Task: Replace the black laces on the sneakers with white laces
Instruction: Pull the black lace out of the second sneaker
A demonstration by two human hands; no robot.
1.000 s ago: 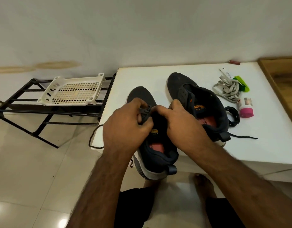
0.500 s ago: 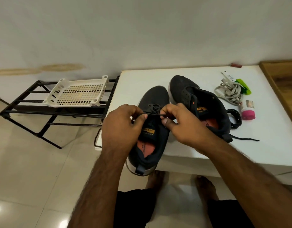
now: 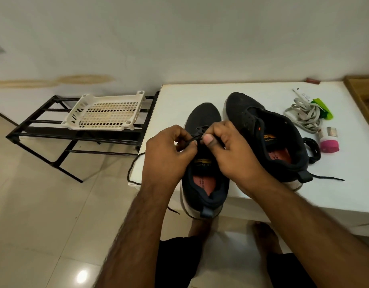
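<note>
Two black sneakers lie on the white table [image 3: 252,88]. The left sneaker [image 3: 202,115] lies flat with its heel over the table's front edge, and its black lace [image 3: 197,138] is still threaded near the toe. My left hand [image 3: 169,150] and my right hand [image 3: 227,150] both pinch that lace above the tongue. A loose end of the lace hangs off the table's left edge. The right sneaker [image 3: 262,125] has no lace in it. A coiled black lace [image 3: 313,150] lies beside it. The white laces [image 3: 304,116] lie bundled at the back right.
A pink-capped small container [image 3: 329,140] and a green item [image 3: 323,107] sit by the white laces. A black metal rack [image 3: 54,134] with a white plastic basket [image 3: 104,113] stands left of the table. A wooden surface [image 3: 364,94] borders the table's right side.
The left sneaker went from lifted and tilted to lying flat on the table. Both hands moved from its tongue to pinching the black lace near the toe.
</note>
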